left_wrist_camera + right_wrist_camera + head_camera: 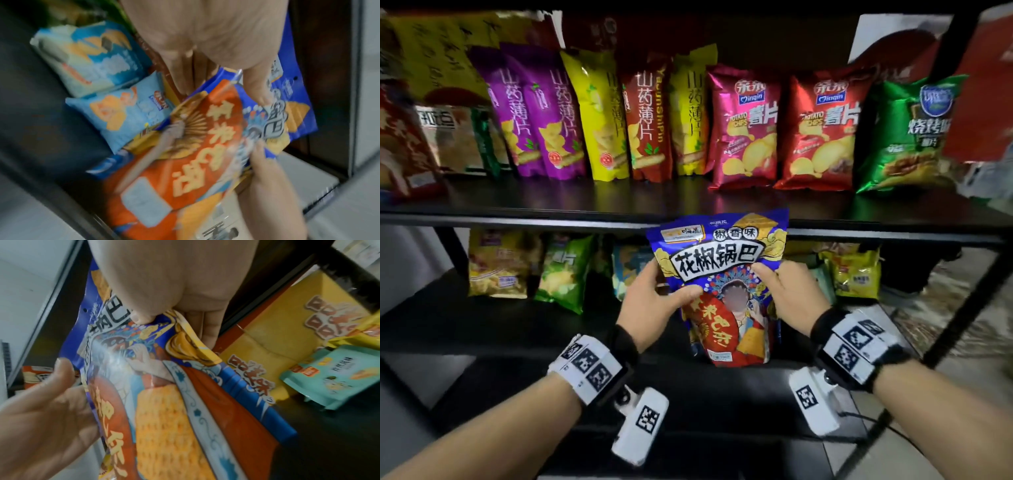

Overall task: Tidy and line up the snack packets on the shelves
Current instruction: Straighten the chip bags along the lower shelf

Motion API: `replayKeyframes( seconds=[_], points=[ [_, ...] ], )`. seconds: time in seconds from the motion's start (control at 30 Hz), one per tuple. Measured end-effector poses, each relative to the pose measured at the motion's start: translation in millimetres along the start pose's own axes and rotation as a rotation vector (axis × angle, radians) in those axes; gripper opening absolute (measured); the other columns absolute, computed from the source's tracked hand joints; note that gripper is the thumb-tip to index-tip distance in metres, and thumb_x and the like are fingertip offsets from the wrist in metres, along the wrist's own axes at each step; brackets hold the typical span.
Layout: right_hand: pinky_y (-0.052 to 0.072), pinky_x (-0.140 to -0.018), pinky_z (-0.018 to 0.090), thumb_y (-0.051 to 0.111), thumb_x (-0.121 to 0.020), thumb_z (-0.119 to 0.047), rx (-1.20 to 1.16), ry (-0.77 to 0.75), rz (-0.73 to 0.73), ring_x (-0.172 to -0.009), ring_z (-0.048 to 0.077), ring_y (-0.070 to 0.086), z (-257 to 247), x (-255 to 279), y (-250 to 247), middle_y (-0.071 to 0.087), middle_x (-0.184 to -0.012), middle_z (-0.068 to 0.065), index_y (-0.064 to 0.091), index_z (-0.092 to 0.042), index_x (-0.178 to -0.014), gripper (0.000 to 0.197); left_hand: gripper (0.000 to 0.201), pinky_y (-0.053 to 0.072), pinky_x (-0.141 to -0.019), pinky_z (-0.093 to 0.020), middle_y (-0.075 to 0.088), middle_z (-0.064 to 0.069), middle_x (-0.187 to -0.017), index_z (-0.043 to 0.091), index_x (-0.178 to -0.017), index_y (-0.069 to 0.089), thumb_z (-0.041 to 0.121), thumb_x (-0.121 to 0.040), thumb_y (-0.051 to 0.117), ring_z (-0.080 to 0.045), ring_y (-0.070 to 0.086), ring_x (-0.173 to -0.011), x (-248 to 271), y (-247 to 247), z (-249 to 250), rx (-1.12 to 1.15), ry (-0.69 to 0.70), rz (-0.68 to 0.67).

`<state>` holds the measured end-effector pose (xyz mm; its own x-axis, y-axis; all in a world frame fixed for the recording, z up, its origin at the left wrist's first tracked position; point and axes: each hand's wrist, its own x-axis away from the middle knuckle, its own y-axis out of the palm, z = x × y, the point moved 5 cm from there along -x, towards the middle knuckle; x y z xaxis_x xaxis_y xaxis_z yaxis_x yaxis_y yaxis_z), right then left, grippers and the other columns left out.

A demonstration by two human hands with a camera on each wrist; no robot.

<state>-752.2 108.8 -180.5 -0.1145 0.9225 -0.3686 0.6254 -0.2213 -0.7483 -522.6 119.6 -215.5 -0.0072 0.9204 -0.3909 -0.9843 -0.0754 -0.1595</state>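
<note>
A blue snack packet with bold black characters and a red-robed figure stands upright in front of the lower shelf, its top overlapping the upper shelf's edge. My left hand grips its left side, thumb on the front and fingers behind. My right hand grips its right side the same way. In the left wrist view the packet lies under my left hand. In the right wrist view my right hand pinches the packet near its top edge.
The upper shelf holds a row of upright packets: purple, yellow, pink, red, green. On the lower shelf are a yellow packet, a green one, light-blue packets, a yellow box and a teal packet.
</note>
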Motion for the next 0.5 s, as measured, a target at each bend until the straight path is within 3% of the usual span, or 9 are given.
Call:
replayKeyframes(
  seconds=[0.07,0.13,0.2,0.27,0.3,0.37,0.4,0.43,0.5],
  points=[
    [0.024,-0.051,0.034,0.042,-0.101,-0.042,-0.007,0.06,-0.035,-0.049,0.02,0.028,16.7,3.2,4.6,0.027,-0.053,0.001,0.028,-0.015,-0.057,0.054,0.061,0.056,-0.088,-0.03,0.075,0.004,-0.114,0.023,-0.116,0.067,0.041,-0.06,0.085,-0.014,0.071,-0.106,-6.4,28.2,-8.2,0.229,-0.107,-0.03],
    [0.019,-0.048,0.03,0.045,-0.101,-0.039,-0.069,0.121,-0.055,-0.048,0.017,0.023,33.1,5.8,9.7,0.021,-0.053,-0.002,0.024,-0.017,-0.057,0.054,0.037,0.058,-0.083,-0.036,0.077,-0.007,-0.108,0.019,-0.103,0.074,0.022,-0.068,0.086,-0.025,0.073,-0.098,-11.2,51.9,-13.2,0.411,-0.197,0.018],
    [0.018,-0.05,0.031,0.045,-0.101,-0.038,-0.15,0.144,-0.095,-0.049,0.016,0.02,46.6,7.7,16.2,0.019,-0.055,-0.001,0.024,-0.019,-0.058,0.052,0.016,0.059,-0.077,-0.041,0.078,-0.013,-0.098,0.019,-0.084,0.078,0.007,-0.075,0.083,-0.031,0.074,-0.086,-13.6,68.5,-18.7,0.448,-0.279,0.1],
    [0.026,-0.054,0.032,0.05,-0.1,-0.039,-0.295,0.161,-0.118,-0.052,0.018,0.031,58.5,9.8,20.5,0.03,-0.055,0.006,0.035,-0.014,-0.059,0.05,0.018,0.058,-0.067,-0.037,0.078,-0.013,-0.088,0.021,-0.071,0.075,0.005,-0.078,0.082,-0.031,0.075,-0.076,-14.7,81.4,-26.9,0.416,-0.347,0.142],
    [0.034,-0.057,0.031,0.053,-0.098,-0.038,-0.392,0.169,-0.116,-0.055,0.018,0.043,64.7,10.6,22.7,0.046,-0.057,0.009,0.047,-0.01,-0.062,0.046,0.017,0.058,-0.064,-0.036,0.078,-0.013,-0.086,0.02,-0.071,0.074,0.007,-0.078,0.083,-0.032,0.075,-0.074,-14.8,86.8,-30.7,0.402,-0.366,0.147],
    [0.048,-0.068,0.022,0.06,-0.095,-0.034,-0.542,0.183,-0.082,-0.07,0.005,0.064,76.2,10.6,28.0,0.073,-0.076,-0.008,0.068,-0.016,-0.077,0.026,0.014,0.058,-0.062,-0.035,0.077,-0.014,-0.084,0.018,-0.073,0.073,0.01,-0.077,0.085,-0.034,0.075,-0.072,-15.1,95.7,-37.4,0.372,-0.378,0.15],
    [0.049,-0.069,0.015,0.062,-0.094,-0.032,-0.584,0.202,-0.045,-0.076,-0.001,0.066,80.6,10.6,30.0,0.074,-0.082,-0.015,0.071,-0.022,-0.082,0.017,0.014,0.059,-0.06,-0.035,0.077,-0.014,-0.082,0.017,-0.07,0.074,0.012,-0.078,0.085,-0.034,0.075,-0.071,-15.6,100.0,-39.9,0.36,-0.38,0.152],
    [0.05,-0.072,0.014,0.064,-0.094,-0.03,-0.614,0.237,-0.001,-0.079,-0.003,0.067,85.7,10.1,31.8,0.074,-0.084,-0.017,0.072,-0.025,-0.084,0.014,0.015,0.059,-0.059,-0.035,0.077,-0.014,-0.082,0.017,-0.068,0.075,0.014,-0.078,0.085,-0.034,0.075,-0.07,-16.4,103.9,-42.7,0.335,-0.382,0.151],
    [0.055,-0.078,0.029,0.065,-0.093,-0.028,-0.622,0.323,0.076,-0.085,0.011,0.07,99.4,6.9,36.9,0.076,-0.087,-0.005,0.074,-0.016,-0.087,0.016,0.011,0.06,-0.06,-0.035,0.078,-0.013,-0.083,0.016,-0.072,0.077,0.018,-0.081,0.083,-0.032,0.076,-0.072,-19.2,112.7,-48.1,0.266,-0.389,0.118]
  ],
)
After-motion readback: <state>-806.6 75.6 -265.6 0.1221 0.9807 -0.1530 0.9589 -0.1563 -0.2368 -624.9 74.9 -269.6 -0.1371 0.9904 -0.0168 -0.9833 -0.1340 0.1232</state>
